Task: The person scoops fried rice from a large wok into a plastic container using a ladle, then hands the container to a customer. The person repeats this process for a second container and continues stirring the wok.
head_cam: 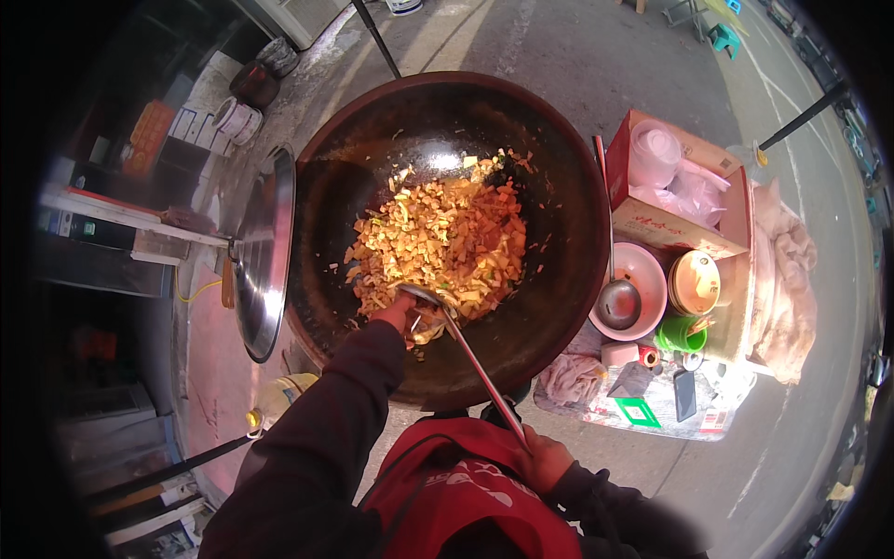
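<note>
A large dark wok stands before me, with a mound of diced, sauced food in its middle. My right hand grips the end of a long-handled metal ladle or turner close to my red apron. The tool's head lies at the near edge of the food. My left hand reaches into the wok beside that head, its fingers partly hidden. A shiny, clear-looking piece shows by those fingers; I cannot tell whether they hold it or the tool's head.
A metal lid stands on edge left of the wok, above an oil jug. At right are a cardboard box, a pink basin with another ladle, stacked bowls, a green cup and a phone.
</note>
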`<action>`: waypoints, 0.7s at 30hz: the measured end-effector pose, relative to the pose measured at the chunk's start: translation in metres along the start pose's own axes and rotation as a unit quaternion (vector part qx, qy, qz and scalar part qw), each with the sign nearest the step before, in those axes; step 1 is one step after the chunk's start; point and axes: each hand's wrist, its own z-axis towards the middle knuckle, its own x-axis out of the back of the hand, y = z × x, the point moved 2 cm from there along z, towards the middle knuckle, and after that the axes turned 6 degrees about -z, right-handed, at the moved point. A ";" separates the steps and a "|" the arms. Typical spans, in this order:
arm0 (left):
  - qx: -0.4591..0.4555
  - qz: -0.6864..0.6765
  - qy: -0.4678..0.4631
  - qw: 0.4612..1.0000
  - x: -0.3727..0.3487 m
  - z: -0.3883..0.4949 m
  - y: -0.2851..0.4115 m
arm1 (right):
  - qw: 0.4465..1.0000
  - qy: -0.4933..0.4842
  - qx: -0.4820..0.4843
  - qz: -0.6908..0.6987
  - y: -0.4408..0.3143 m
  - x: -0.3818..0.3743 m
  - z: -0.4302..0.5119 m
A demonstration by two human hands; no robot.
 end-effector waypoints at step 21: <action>-0.149 -0.533 -0.420 0.719 0.044 -0.049 0.008 | 0.964 0.169 0.029 -0.202 -0.147 0.071 -0.042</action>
